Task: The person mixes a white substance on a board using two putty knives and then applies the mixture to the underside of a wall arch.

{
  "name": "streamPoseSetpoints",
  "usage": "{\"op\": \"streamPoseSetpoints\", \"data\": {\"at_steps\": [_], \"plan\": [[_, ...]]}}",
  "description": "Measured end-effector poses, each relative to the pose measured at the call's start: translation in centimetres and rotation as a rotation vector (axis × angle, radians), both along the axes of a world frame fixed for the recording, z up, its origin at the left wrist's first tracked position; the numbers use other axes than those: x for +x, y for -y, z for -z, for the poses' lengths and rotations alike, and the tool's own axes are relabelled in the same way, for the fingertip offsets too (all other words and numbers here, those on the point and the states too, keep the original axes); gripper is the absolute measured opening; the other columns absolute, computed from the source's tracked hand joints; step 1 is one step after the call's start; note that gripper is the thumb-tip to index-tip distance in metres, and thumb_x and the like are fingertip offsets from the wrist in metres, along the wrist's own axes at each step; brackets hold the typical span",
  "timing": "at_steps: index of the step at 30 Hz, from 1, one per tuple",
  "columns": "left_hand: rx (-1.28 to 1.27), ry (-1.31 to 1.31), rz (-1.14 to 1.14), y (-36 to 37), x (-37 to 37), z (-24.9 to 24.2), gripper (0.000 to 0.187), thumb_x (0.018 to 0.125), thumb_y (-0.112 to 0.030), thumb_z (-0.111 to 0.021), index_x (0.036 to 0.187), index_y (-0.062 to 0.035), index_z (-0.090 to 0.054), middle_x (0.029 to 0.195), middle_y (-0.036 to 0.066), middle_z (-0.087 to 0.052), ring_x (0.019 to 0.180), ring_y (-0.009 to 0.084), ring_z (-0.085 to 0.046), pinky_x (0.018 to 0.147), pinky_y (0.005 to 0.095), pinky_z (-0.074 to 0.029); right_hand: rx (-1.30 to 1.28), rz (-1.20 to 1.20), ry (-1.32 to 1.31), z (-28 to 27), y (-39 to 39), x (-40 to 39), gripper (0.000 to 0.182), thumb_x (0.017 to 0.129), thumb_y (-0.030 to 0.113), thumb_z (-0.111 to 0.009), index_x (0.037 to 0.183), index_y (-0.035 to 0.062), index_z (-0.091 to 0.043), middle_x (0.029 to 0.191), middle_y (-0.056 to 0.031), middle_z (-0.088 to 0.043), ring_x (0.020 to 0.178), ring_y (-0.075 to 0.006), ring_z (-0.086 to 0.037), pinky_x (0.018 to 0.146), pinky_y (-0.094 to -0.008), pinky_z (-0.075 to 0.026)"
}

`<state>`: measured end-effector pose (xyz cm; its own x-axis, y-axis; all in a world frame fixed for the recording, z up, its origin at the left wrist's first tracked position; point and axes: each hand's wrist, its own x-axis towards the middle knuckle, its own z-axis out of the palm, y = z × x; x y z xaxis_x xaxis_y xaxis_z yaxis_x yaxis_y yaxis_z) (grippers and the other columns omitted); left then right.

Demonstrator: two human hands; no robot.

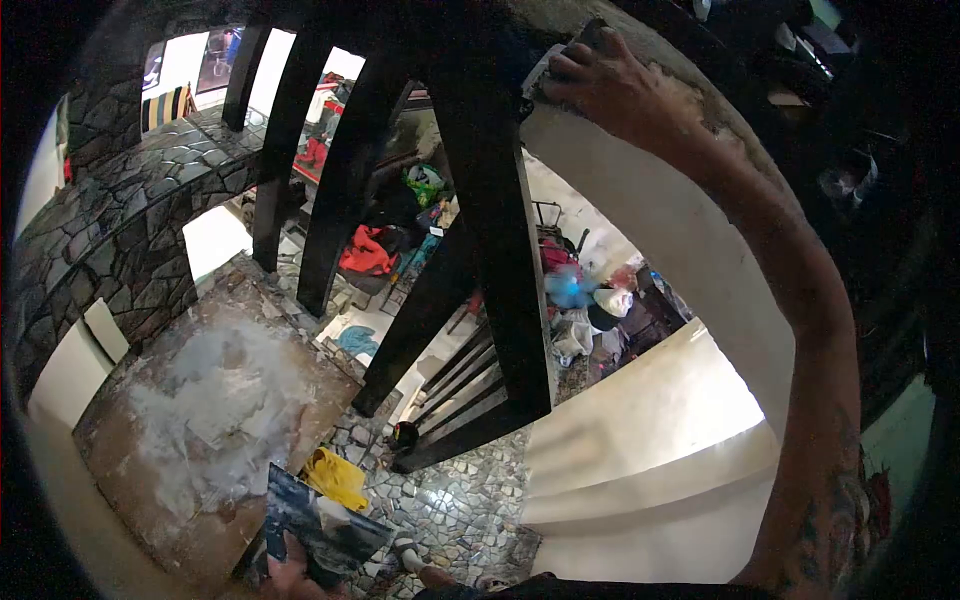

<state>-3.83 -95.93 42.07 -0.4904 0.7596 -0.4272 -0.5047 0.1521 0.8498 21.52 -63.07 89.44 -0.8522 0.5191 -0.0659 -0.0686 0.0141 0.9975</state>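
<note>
At the upper right my right hand (625, 90) is closed around a small tool with a pale grey edge (541, 72), held at the top of a pale curved wall band (660, 210). Its exact kind is hidden by the fingers. My right arm stretches up along the right side. Low on the left, my left hand (288, 572) grips the near edge of a dark flat board (310, 522) smeared with white. A small whitish lump (336, 512) lies on this board. Just beyond it is a yellow cloth or bag (335, 478).
Dark upright beams (490, 200) cross the middle of the view. Beneath are a stone-paved floor (450, 510) and a brown sheet (130, 440) covered with white powder. Bags and clothes (570, 335) are piled beyond the beams. A stone-clad ledge (150, 165) curves along the left.
</note>
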Motion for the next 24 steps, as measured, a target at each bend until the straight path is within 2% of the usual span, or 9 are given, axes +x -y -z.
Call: {"op": "streamPoseSetpoints", "data": {"at_steps": [1, 4, 10, 16, 19, 22, 24], "plan": [[-0.002, 0.003, -0.004, 0.0, 0.0, 0.1, 0.044, 0.071, -0.009, -0.066, 0.113, -0.0009, -0.056, 0.107, 0.016, -0.059, 0.097, 0.0270, -0.058, 0.082, 0.0389, -0.049, 0.036, 0.077, -0.008, 0.2, 0.5, -0.3, 0.041, 0.077, 0.017, -0.064, 0.116, 0.0247, -0.056, 0.121, -0.0035, -0.049, 0.115, -0.0202, -0.046, 0.103, -0.0462, -0.025], [0.004, 0.005, -0.011, 0.1, -0.3, 0.1, 0.043, 0.072, -0.010, -0.066, 0.113, -0.0008, -0.056, 0.107, 0.016, -0.059, 0.096, 0.0269, -0.059, 0.082, 0.0389, -0.049, -0.072, -0.072, -0.054, 0.0, 0.2, 1.8, 0.040, 0.077, 0.016, -0.063, 0.116, 0.0237, -0.056, 0.121, -0.0040, -0.049, 0.115, -0.0204, -0.045, 0.102, -0.0462, -0.026], [0.019, 0.005, -0.025, 0.4, -0.3, 0.1, 0.042, 0.073, -0.010, -0.066, 0.113, -0.0006, -0.057, 0.107, 0.016, -0.059, 0.096, 0.0266, -0.059, 0.082, 0.0388, -0.050, 0.013, -0.001, -0.020, 0.0, 3.0, 4.3, 0.042, 0.076, 0.016, -0.063, 0.117, 0.0214, -0.054, 0.120, -0.0034, -0.049, 0.118, -0.0198, -0.042, 0.101, -0.0476, -0.025], [0.033, 0.028, -0.024, 0.9, 0.9, -0.4, 0.040, 0.074, -0.010, -0.065, 0.112, -0.0005, -0.057, 0.107, 0.015, -0.060, 0.095, 0.0264, -0.059, 0.081, 0.0388, -0.050, -0.074, 0.025, -0.093, -0.1, 5.6, 6.6, 0.045, 0.075, 0.018, -0.062, 0.119, 0.0209, -0.053, 0.123, -0.0051, -0.046, 0.119, -0.0203, -0.041, 0.100, -0.0480, -0.025], [0.038, 0.030, -0.028, 1.1, 1.2, -0.7, 0.040, 0.074, -0.010, -0.065, 0.112, -0.0004, -0.057, 0.106, 0.015, -0.060, 0.095, 0.0262, -0.060, 0.081, 0.0388, -0.050, -0.013, -0.005, -0.056, -0.1, 6.9, 7.8, 0.034, 0.078, 0.022, -0.054, 0.111, 0.0232, -0.054, 0.113, -0.0051, -0.051, 0.111, -0.0240, -0.047, 0.093, -0.0491, -0.033], [0.039, 0.024, -0.041, 1.2, 1.1, -1.1, 0.039, 0.075, -0.010, -0.065, 0.112, -0.0003, -0.057, 0.106, 0.015, -0.060, 0.095, 0.0261, -0.060, 0.081, 0.0388, -0.051, -0.063, 0.090, -0.111, -0.1, 7.9, 10.4, 0.049, 0.074, 0.020, -0.064, 0.121, 0.0213, -0.052, 0.124, -0.0066, -0.044, 0.120, -0.0213, -0.039, 0.101, -0.0487, -0.025], [0.037, 0.014, -0.049, 1.1, 1.1, -1.4, 0.038, 0.075, -0.010, -0.065, 0.112, -0.0002, -0.057, 0.106, 0.015, -0.060, 0.094, 0.0260, -0.060, 0.081, 0.0388, -0.051, -0.082, 0.093, -0.128, -0.3, 9.3, 11.4, 0.050, 0.074, 0.020, -0.064, 0.122, 0.0217, -0.052, 0.124, -0.0069, -0.044, 0.121, -0.0219, -0.039, 0.101, -0.0486, -0.025]]}}
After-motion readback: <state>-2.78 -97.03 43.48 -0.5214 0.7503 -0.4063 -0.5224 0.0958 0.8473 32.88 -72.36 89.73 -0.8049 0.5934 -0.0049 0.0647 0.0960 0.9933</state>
